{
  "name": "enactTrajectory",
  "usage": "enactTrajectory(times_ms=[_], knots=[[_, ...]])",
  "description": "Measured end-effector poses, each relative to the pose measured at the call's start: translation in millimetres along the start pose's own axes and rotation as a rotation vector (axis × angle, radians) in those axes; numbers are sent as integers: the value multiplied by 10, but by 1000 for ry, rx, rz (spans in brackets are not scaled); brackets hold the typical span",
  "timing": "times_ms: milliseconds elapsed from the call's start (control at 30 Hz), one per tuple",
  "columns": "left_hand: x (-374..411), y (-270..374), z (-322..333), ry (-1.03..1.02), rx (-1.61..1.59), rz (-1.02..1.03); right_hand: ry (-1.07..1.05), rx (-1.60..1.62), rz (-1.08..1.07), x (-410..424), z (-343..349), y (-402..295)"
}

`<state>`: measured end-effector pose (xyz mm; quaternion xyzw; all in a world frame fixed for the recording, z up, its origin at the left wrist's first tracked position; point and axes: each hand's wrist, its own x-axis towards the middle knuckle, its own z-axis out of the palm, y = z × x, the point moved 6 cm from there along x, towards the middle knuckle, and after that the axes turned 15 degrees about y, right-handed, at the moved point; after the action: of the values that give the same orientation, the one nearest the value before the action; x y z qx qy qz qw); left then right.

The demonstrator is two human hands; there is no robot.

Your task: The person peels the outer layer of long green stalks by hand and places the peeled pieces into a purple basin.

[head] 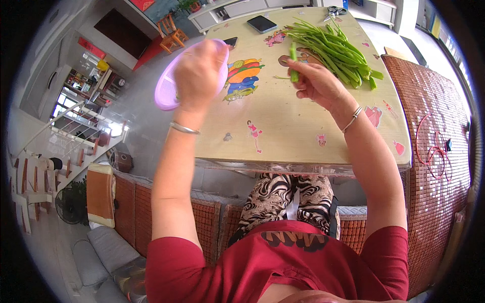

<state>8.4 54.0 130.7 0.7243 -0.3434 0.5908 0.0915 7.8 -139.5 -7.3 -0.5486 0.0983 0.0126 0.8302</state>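
Note:
My left hand (199, 75) is blurred and hangs over a purple plastic basket (165, 89) at the table's left edge; whether it holds anything is not visible. Between the thumb and fingers of my right hand (312, 79) is a short piece of green stalk (293, 64). Just beyond that hand, to the right, lies a pile of long green leafy stalks (333, 53). A thin green strand lies on the table beside the right hand's fingers.
The light wood-patterned table (280, 140) has stickers on it. A phone (262, 24) and scissors (335, 13) lie at its far side, and a second phone (231, 42) lies partly behind the basket. A tiled mat (439, 132) with a red cable covers the seat at the right.

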Motion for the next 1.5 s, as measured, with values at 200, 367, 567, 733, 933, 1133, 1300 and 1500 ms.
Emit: enactTrajectory(times_ms=[200,367,567,733,933,1133,1300,1500], knots=[[-416,-981,248,-426,436,26,22,-190,-110,-106,85,-142],[-245,564,350,-164,-310,209,9,-507,-256,-112,32,-155],[-213,817,692,-108,-521,-50,118,-219,-432,14,-164,-335],[-288,791,851,-64,-644,-371,49,279,-281,115,-266,-254],[-409,702,849,-57,-742,-529,169,61,-400,-4,-163,-306],[-459,693,876,-171,-991,-750,171,-136,-441,-64,-89,-309],[-408,715,759,-83,-890,-653,187,-261,-532,-111,-33,-307],[-403,747,745,-30,-777,-521,173,-206,-505,-76,-43,-271]])
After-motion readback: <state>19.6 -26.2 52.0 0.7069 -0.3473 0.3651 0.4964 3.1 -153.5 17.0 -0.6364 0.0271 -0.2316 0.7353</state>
